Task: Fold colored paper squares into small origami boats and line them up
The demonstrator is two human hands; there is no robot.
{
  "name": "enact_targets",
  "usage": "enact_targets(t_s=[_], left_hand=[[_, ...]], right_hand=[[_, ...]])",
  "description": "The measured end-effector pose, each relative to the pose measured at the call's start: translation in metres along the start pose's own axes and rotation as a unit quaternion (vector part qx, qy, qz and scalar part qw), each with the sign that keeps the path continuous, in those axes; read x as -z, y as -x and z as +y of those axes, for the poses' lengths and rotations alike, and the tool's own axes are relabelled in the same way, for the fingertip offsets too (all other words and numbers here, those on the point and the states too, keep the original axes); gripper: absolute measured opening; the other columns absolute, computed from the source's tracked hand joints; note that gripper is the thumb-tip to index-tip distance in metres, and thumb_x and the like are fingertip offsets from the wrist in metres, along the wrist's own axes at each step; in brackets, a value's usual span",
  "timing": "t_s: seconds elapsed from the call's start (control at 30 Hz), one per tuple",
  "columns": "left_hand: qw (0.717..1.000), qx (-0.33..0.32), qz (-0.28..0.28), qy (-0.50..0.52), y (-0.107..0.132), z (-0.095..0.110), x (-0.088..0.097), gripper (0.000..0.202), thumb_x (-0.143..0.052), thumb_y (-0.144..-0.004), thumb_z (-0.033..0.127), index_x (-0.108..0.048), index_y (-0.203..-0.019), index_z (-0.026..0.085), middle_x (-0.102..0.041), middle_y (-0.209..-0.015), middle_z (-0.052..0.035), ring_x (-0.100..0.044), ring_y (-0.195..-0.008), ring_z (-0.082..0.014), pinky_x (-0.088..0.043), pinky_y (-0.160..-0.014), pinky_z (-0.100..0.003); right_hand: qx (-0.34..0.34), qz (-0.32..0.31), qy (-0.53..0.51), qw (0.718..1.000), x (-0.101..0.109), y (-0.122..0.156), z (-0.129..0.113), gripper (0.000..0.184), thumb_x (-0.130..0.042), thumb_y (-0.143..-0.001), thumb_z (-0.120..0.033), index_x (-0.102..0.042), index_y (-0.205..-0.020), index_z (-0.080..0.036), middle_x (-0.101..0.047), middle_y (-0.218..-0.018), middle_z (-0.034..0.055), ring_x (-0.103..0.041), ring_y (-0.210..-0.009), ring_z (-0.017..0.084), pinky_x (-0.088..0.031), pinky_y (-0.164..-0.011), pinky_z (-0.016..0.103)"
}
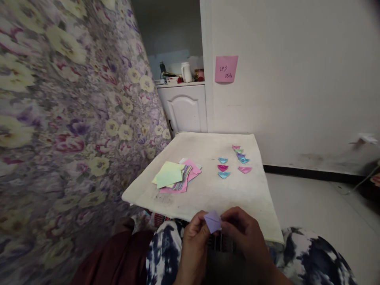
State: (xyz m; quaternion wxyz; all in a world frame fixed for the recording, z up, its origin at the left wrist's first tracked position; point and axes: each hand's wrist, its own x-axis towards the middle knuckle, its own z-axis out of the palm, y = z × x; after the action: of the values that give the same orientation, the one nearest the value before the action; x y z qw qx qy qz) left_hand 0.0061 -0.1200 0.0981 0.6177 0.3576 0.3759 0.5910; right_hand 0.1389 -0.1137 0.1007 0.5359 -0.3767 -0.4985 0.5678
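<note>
My left hand and my right hand meet over my lap, just in front of the near edge of a small white table. Both pinch a small folded purple paper between fingertips, the left from one side, the right from the other. On the table lies a loose stack of coloured paper squares, green on top, pink beneath. To its right sit several small folded paper pieces in blue, pink, green and purple, laid out in two short rows.
A floral cloth fills the left side, close to the table. A white wall with a pink sticky note stands behind. A white cabinet with bottles on top is farther back. Grey floor lies to the right.
</note>
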Motion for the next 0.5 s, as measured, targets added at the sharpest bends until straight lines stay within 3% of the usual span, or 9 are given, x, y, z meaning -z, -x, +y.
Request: enact_targets(t_s=[0.07, 0.17, 0.27, 0.4, 0.5], left_hand=[[0.999, -0.008, -0.014, -0.043, -0.0001, 0.0037, 0.0017, 0.006, -0.062, -0.078, 0.019, -0.061, -0.072, 0.016, -0.052, -0.064, 0.0023, -0.044, -0.063, -0.0115, -0.036, -0.061, -0.021], [0.995, -0.022, -0.013, -0.100, 0.0007, 0.0089, 0.0029, 0.012, -0.062, -0.077, 0.020, -0.059, -0.067, 0.015, -0.050, -0.062, 0.0031, -0.042, -0.062, -0.0108, -0.033, -0.059, -0.020], [0.991, -0.024, -0.007, -0.133, 0.0016, 0.0107, 0.0033, 0.015, -0.061, -0.078, 0.024, -0.058, -0.066, 0.015, -0.051, -0.059, 0.0034, -0.042, -0.060, -0.0110, -0.032, -0.059, -0.021], [0.990, -0.012, -0.022, -0.141, 0.0013, 0.0100, 0.0045, 0.014, -0.061, -0.078, 0.026, -0.058, -0.069, 0.016, -0.052, -0.060, 0.0034, -0.043, -0.060, -0.0112, -0.032, -0.059, -0.020], [0.988, -0.005, -0.013, -0.153, 0.0004, 0.0098, 0.0066, 0.012, -0.061, -0.078, 0.026, -0.058, -0.072, 0.016, -0.054, -0.060, 0.0034, -0.046, -0.061, -0.0116, -0.033, -0.060, -0.020]], right_hand=[[-0.041, -0.028, -0.021, 0.999, 0.0017, -0.0031, 0.0001, 0.018, -0.060, -0.082, -0.034, -0.061, -0.086, -0.017, -0.061, -0.064, -0.0005, -0.055, -0.056, 0.012, -0.041, -0.054, 0.022], [-0.061, -0.063, -0.041, 0.995, 0.0032, -0.0074, 0.0029, 0.020, -0.064, -0.078, -0.035, -0.060, -0.079, -0.015, -0.060, -0.061, -0.0008, -0.050, -0.053, 0.010, -0.037, -0.051, 0.020], [-0.064, -0.053, -0.046, 0.995, 0.0038, -0.0086, 0.0063, 0.020, -0.071, -0.072, -0.030, -0.057, -0.073, -0.016, -0.061, -0.062, -0.0011, -0.051, -0.056, 0.010, -0.036, -0.052, 0.020], [-0.060, -0.047, -0.020, 0.997, 0.0043, -0.0064, 0.0063, 0.018, -0.068, -0.074, -0.030, -0.056, -0.075, -0.016, -0.061, -0.065, -0.0006, -0.054, -0.060, 0.013, -0.039, -0.056, 0.022], [-0.009, 0.020, 0.055, 0.998, 0.0043, -0.0044, 0.0034, 0.015, -0.066, -0.076, -0.028, -0.058, -0.083, -0.018, -0.059, -0.071, -0.0004, -0.055, -0.066, 0.014, -0.042, -0.061, 0.024]])
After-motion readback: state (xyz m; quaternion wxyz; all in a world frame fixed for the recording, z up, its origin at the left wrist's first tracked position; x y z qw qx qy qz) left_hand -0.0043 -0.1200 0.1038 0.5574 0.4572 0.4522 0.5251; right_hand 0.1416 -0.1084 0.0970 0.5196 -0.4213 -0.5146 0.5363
